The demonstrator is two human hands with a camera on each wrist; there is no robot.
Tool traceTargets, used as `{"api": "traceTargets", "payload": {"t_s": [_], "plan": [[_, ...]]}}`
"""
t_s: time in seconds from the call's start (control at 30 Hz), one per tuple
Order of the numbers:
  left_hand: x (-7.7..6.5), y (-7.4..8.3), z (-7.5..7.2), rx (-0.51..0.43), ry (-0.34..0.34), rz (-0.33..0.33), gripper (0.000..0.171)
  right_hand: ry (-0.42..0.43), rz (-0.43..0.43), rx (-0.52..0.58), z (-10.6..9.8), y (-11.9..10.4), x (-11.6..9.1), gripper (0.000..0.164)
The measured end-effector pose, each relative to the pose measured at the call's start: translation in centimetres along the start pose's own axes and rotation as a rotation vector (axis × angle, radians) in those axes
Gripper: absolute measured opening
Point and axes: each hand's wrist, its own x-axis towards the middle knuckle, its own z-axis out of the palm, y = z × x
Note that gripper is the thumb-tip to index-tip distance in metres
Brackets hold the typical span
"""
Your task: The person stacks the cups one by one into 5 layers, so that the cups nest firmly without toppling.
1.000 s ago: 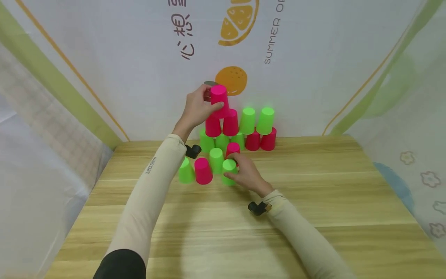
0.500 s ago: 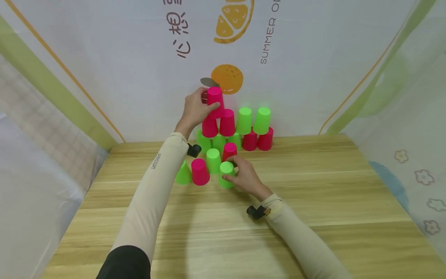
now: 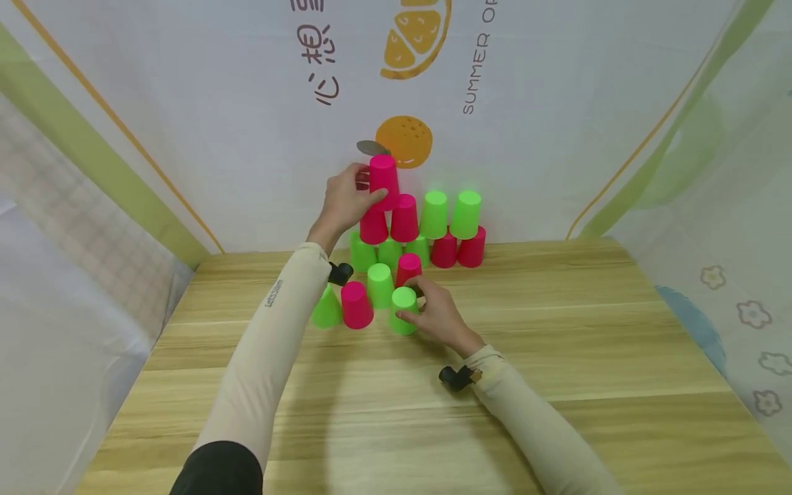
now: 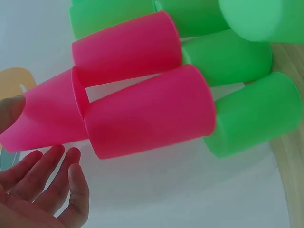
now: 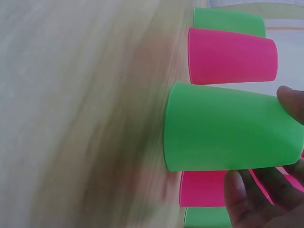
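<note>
My left hand (image 3: pixel 343 203) has thumb and fingers around an upside-down pink cup (image 3: pixel 383 179) at the top of a stack. In the left wrist view that cup's (image 4: pixel 52 111) rim meets the bases of two pink cups below, (image 4: pixel 152 111) being the nearer pink cup. Those two stand on a row of green cups (image 3: pixel 362 253). With thumb and fingers, my right hand (image 3: pixel 442 313) holds an upside-down green cup (image 3: pixel 403 316) at the table in front. The right wrist view shows the thumb on one side of this green cup (image 5: pixel 228 128) and fingers on the other.
Right of the stack's top, two green cups (image 3: pixel 436 214) stand on two pink cups (image 3: pixel 472 247). Left of my right hand are a loose pink cup (image 3: pixel 357 306) and green cups (image 3: pixel 380 285). A printed white cloth (image 3: pixel 526 137) hangs behind the wooden table (image 3: pixel 557 344).
The camera view has shifted slightly. My left hand sits a little lower on the top pink cup, which stays in place. The right hand stays at the green cup.
</note>
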Motion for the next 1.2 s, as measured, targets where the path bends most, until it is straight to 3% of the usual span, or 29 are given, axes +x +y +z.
{"api": "traceTargets", "payload": {"t_s": [0.27, 0.53, 0.83, 1.03, 1.2], "plan": [[-2.0, -1.3, -1.7, 0.047, 0.006, 0.028, 0.059, -0.021, 0.001, -0.003, -0.5, 0.0, 0.3, 0.048], [-6.3, -3.1, -2.6, 0.063, 0.023, 0.102, 0.053, -0.04, -0.015, 0.004, -2.9, -0.3, 0.9, 0.048], [-12.4, -4.8, -1.5, 0.055, -0.003, 0.156, 0.045, -0.033, -0.058, 0.013, -5.9, -1.3, 2.0, 0.048], [-15.6, -5.5, -0.2, 0.013, -0.001, 0.195, 0.042, -0.037, -0.059, -0.013, -7.8, -2.2, 3.0, 0.049], [-18.0, -6.2, 1.0, -0.008, 0.0, 0.182, 0.039, -0.08, -0.031, -0.03, -9.5, -2.8, 4.4, 0.049]]}}
